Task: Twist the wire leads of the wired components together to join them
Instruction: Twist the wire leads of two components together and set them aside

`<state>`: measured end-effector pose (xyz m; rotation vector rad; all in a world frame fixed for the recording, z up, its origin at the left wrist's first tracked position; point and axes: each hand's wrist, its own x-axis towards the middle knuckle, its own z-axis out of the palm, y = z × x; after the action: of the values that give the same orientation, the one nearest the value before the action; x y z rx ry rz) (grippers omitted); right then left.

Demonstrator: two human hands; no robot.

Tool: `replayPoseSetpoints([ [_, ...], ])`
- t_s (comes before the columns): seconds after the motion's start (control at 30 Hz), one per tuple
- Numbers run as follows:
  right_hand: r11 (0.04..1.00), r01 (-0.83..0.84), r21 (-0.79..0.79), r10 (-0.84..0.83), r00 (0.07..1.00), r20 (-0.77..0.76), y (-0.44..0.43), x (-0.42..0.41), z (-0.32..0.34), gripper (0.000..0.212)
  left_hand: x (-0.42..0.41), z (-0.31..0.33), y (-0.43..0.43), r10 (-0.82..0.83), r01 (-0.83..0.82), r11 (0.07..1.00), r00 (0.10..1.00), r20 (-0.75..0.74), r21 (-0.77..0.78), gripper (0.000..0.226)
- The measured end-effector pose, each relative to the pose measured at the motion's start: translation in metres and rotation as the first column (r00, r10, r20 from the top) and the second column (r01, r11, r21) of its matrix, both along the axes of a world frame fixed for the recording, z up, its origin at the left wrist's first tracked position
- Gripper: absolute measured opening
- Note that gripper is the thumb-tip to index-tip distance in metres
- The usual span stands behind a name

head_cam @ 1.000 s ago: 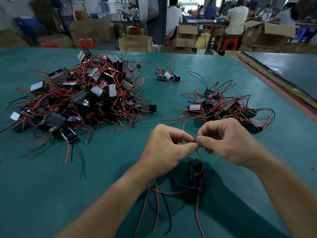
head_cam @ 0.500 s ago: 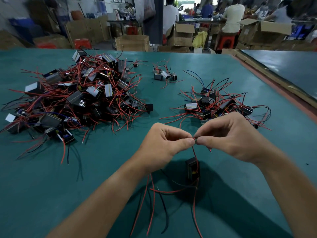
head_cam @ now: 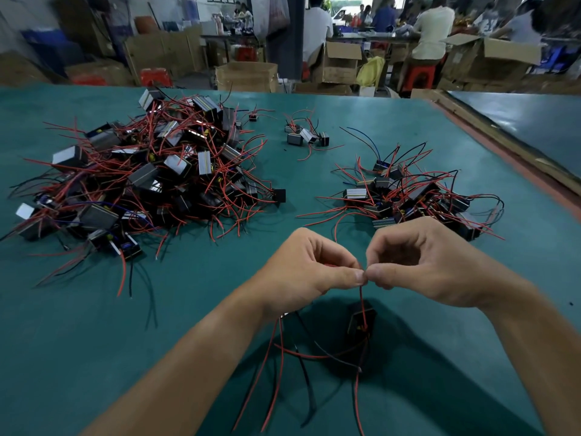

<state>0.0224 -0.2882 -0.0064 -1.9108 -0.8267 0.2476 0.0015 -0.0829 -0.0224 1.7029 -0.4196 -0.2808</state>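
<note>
My left hand [head_cam: 309, 272] and my right hand [head_cam: 430, 265] meet fingertip to fingertip above the green table, both pinching the ends of thin red wire leads [head_cam: 362, 302]. A small black wired component [head_cam: 360, 320] hangs just below the pinch on one red lead. More red and black leads [head_cam: 279, 366] trail down from under my left hand toward the table's near edge. The joint itself is hidden between my fingertips.
A large heap of black components with red leads [head_cam: 151, 174] covers the table's left. A smaller heap [head_cam: 408, 193] lies to the right behind my hands, and a few components [head_cam: 306, 135] sit at the back. The table's right edge [head_cam: 509, 162] runs diagonally. People and cardboard boxes stand beyond.
Both hands have stayed together at the pinch, with my right fingers shifting round the lead ends. The hanging component swung slightly.
</note>
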Motion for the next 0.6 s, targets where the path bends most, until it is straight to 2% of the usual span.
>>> replayPoseSetpoints([
  [0.1, 0.999, 0.029, -0.018, -0.029, 0.999, -0.030, 0.002, 0.001, -0.001, 0.011, 0.000, -0.002, -0.002, 0.054, -0.056, 0.998, 0.995, 0.087, 0.028, 0.012],
  [0.17, 0.997, 0.063, -0.034, -0.065, 0.996, -0.058, 0.004, 0.003, -0.002, 0.014, 0.000, -0.006, -0.005, 0.114, -0.135, 0.986, 0.972, 0.207, 0.093, 0.015],
  [0.27, 0.994, 0.108, -0.005, -0.107, 0.979, -0.171, 0.009, 0.006, -0.005, 0.014, -0.003, -0.011, -0.010, 0.145, -0.264, 0.947, 0.861, 0.488, 0.184, 0.012],
  [0.3, 0.993, 0.119, 0.010, -0.115, 0.974, -0.196, 0.010, 0.007, -0.006, 0.014, -0.003, -0.012, -0.011, 0.150, -0.287, 0.940, 0.833, 0.532, 0.186, 0.011],
  [0.37, 0.991, 0.129, 0.029, -0.122, 0.975, -0.184, 0.010, 0.008, -0.008, 0.019, -0.001, -0.014, -0.010, 0.175, -0.289, 0.944, 0.848, 0.501, 0.159, 0.011],
  [0.5, 0.989, 0.143, 0.019, -0.142, 0.988, -0.067, 0.006, 0.006, -0.007, 0.016, 0.004, -0.014, -0.004, 0.189, -0.228, 0.969, 0.932, 0.311, 0.094, 0.014],
  [0.6, 0.987, 0.159, -0.031, -0.159, 0.987, 0.009, 0.006, 0.005, -0.006, 0.016, 0.004, -0.014, -0.006, 0.181, -0.225, 0.967, 0.936, 0.301, 0.118, 0.016],
])
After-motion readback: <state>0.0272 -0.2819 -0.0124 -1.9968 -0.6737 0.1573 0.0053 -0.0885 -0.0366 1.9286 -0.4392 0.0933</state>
